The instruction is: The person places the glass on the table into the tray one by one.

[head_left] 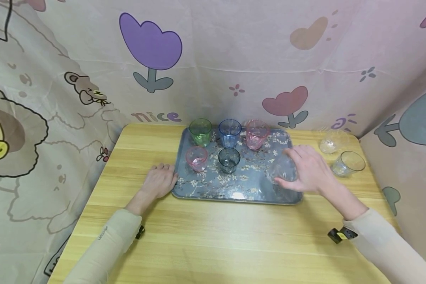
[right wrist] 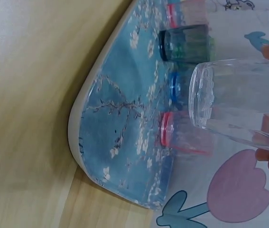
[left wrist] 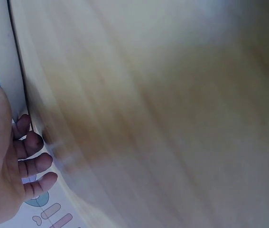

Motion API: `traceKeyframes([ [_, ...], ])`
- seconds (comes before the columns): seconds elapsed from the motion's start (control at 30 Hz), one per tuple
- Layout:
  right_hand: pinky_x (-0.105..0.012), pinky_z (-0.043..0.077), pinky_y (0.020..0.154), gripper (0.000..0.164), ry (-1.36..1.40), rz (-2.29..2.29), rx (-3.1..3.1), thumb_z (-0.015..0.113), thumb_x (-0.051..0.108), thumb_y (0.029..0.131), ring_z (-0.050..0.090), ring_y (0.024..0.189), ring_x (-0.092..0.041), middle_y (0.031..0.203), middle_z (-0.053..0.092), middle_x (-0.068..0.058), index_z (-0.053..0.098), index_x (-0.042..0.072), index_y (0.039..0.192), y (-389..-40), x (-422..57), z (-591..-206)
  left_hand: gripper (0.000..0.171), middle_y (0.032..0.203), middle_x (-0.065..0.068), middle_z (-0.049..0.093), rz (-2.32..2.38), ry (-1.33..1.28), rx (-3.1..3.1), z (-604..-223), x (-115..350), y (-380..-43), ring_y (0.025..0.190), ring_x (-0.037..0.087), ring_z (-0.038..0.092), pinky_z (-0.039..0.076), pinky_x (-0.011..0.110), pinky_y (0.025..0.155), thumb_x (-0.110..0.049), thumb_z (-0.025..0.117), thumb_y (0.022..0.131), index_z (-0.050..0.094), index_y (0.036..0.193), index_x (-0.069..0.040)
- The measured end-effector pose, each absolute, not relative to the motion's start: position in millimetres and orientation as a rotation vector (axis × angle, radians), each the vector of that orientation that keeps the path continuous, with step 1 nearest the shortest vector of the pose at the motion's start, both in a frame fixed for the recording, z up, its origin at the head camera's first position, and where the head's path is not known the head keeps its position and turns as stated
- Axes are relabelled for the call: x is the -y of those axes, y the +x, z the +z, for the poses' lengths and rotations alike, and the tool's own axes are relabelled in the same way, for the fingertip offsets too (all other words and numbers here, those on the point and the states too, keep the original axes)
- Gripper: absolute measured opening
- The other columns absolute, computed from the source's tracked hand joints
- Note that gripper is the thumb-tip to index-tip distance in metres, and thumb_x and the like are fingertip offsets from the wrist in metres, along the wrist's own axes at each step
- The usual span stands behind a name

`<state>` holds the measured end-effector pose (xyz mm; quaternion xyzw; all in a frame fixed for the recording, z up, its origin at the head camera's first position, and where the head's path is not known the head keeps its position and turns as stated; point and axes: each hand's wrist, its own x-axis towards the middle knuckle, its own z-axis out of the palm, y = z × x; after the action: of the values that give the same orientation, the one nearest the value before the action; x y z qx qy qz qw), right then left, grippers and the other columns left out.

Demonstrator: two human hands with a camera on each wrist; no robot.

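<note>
My right hand (head_left: 309,169) holds a clear drinking glass (head_left: 280,170) by its sides, over the right part of a blue-grey tray (head_left: 252,190) with a blossom pattern. In the right wrist view, this glass (right wrist: 238,102) is raised off the tray. On the tray's back row stand a green glass (head_left: 200,132), a blue glass (head_left: 230,133) and a pink glass (head_left: 257,135). Nearer stand a smaller pink glass (head_left: 197,159) and a dark grey glass (head_left: 229,160). My left hand (head_left: 159,180) rests by the tray's left rim, its fingers loosely bent in the left wrist view.
Right of the tray, two more clear glasses stand on the wooden table (head_left: 230,240): a rear glass (head_left: 329,145) and a nearer glass (head_left: 347,163). A printed curtain (head_left: 213,79) hangs behind the table and along both sides.
</note>
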<state>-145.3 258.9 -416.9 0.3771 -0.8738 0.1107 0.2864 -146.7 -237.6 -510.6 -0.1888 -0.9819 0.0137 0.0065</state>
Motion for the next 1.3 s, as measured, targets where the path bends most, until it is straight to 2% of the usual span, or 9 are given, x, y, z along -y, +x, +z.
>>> traceKeyframes([
  [0.33, -0.051, 0.052, 0.073, 0.099, 0.923, 0.334, 2.436, 0.046, 0.086, 0.088, 0.065, 0.083, -0.036, 0.092, 0.072, -0.017, 0.067, -0.006, 0.116, -166.9, -266.5, -424.8, 0.035, 0.103, 0.019, 0.072, 0.035, -0.588, 3.068, -510.3, 237.4, -146.3, 0.101, 0.037, 0.067, 0.054, 0.051, 0.084, -0.034, 0.046, 0.108, 0.061, 0.106, -0.003],
  [0.47, -0.049, 0.052, 0.071, 0.093, 0.906, 0.31, 2.458, 0.054, 0.082, 0.084, 0.066, 0.082, -0.036, 0.092, 0.072, -0.017, 0.067, -0.006, 0.114, -177.2, -270.9, -427.8, 0.036, 0.104, 0.02, 0.072, 0.034, -0.585, 3.067, -510.2, 237.2, -146.2, 0.102, 0.038, 0.067, 0.055, 0.052, 0.085, -0.034, 0.046, 0.108, 0.062, 0.107, -0.003],
  [0.57, -0.046, 0.05, 0.067, 0.091, 0.892, 0.284, 2.476, 0.055, 0.081, 0.083, 0.064, 0.077, -0.034, 0.089, 0.071, -0.016, 0.066, -0.005, 0.112, -185.6, -274.5, -429.5, 0.036, 0.106, 0.02, 0.073, 0.035, -0.582, 3.073, -510.2, 237.0, -146.1, 0.103, 0.038, 0.067, 0.055, 0.052, 0.087, -0.035, 0.045, 0.108, 0.062, 0.108, -0.002],
  [0.67, -0.047, 0.05, 0.07, 0.087, 0.857, 0.265, 2.517, 0.059, 0.077, 0.08, 0.064, 0.078, -0.035, 0.089, 0.07, -0.016, 0.066, -0.004, 0.112, -192.5, -276.8, -429.7, 0.037, 0.106, 0.02, 0.073, 0.034, -0.58, 3.076, -510.4, 236.8, -146.1, 0.104, 0.039, 0.067, 0.055, 0.053, 0.088, -0.035, 0.045, 0.109, 0.062, 0.109, -0.002],
  [0.77, -0.048, 0.049, 0.074, 0.08, 0.813, 0.263, 2.577, 0.068, 0.068, 0.075, 0.064, 0.083, -0.035, 0.09, 0.069, -0.016, 0.067, -0.003, 0.112, -197.7, -277.4, -428.4, 0.037, 0.107, 0.02, 0.073, 0.033, -0.58, 3.072, -510.8, 236.7, -146.1, 0.105, 0.039, 0.067, 0.055, 0.053, 0.088, -0.035, 0.045, 0.109, 0.062, 0.11, -0.002],
  [0.9, -0.048, 0.048, 0.076, 0.08, 0.767, 0.271, 2.641, 0.075, 0.063, 0.072, 0.063, 0.084, -0.034, 0.092, 0.068, -0.016, 0.066, -0.003, 0.116, -205.4, -277.2, -428.2, 0.037, 0.108, 0.021, 0.073, 0.032, -0.582, 3.069, -511.0, 237.0, -146.0, 0.106, 0.039, 0.068, 0.055, 0.054, 0.089, -0.034, 0.045, 0.109, 0.062, 0.111, -0.001],
  [1.1, -0.044, 0.046, 0.075, 0.081, 0.691, 0.239, 2.734, 0.076, 0.064, 0.073, 0.06, 0.082, -0.033, 0.092, 0.066, -0.014, 0.065, -0.002, 0.118, -217.3, -276.0, -430.2, 0.038, 0.107, 0.021, 0.073, 0.041, -0.584, 3.075, -510.5, 237.0, -145.8, 0.105, 0.039, 0.068, 0.056, 0.054, 0.089, -0.035, 0.046, 0.108, 0.062, 0.111, -0.001],
  [1.3, -0.046, 0.047, 0.08, 0.084, 0.636, 0.187, 2.819, 0.075, 0.066, 0.078, 0.062, 0.09, -0.035, 0.102, 0.067, -0.018, 0.063, -0.003, 0.124, -228.8, -273.9, -432.7, 0.037, 0.105, 0.021, 0.073, 0.044, -0.584, 3.072, -510.3, 236.9, -146.6, 0.103, 0.039, 0.067, 0.056, 0.053, 0.088, -0.035, 0.045, 0.109, 0.063, 0.109, -0.002],
])
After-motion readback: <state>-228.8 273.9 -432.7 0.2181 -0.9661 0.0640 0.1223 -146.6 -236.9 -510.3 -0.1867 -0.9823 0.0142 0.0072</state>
